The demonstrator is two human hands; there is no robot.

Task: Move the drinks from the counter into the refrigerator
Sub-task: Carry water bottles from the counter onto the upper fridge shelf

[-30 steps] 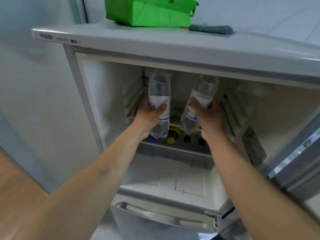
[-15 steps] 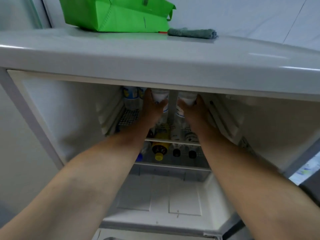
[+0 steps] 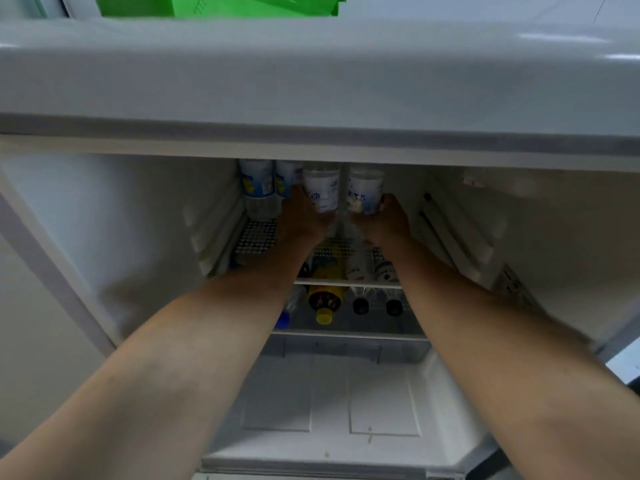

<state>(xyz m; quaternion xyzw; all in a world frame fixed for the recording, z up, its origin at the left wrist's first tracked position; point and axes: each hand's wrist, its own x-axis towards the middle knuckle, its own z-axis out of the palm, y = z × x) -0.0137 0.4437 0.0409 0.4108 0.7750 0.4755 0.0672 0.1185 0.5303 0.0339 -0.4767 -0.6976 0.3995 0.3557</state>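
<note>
Left hand (image 3: 304, 220): grasps the left bottle (image 3: 321, 190), fingers curled round its lower body. Right hand (image 3: 384, 220): grasps the right bottle (image 3: 365, 194) in the same manner. Both forearms reach straight into the open refrigerator (image 3: 104, 220).

Orientation of held bottles: both stand with the long axis roughly vertical, bases down toward the wire shelf (image 3: 258, 237). The upper ends are hidden behind the top edge of the refrigerator, so the caps cannot be seen. The two bottles stand side by side with a narrow gap between them. Whether the bases touch the shelf cannot be told; the hands cover them.

Count, upper level: four clear bottles with white-and-blue labels. Two are held. Two more stand upright to the left: the outer bottle (image 3: 258, 188) near the left wall, and the inner bottle (image 3: 285, 181) just beside the left hand.

Count, level below: drinks lie on their sides, long axis front to back, caps toward the opening. Visible caps: one yellow cap (image 3: 323, 317) on a yellow-and-black bottle, two black caps (image 3: 361, 305), and one blue cap (image 3: 282, 320) partly behind the left forearm.

Below this level sits a white drawer (image 3: 332, 403).

Top of refrigerator: one green object (image 3: 221, 5), cut off by the frame edge.
</note>
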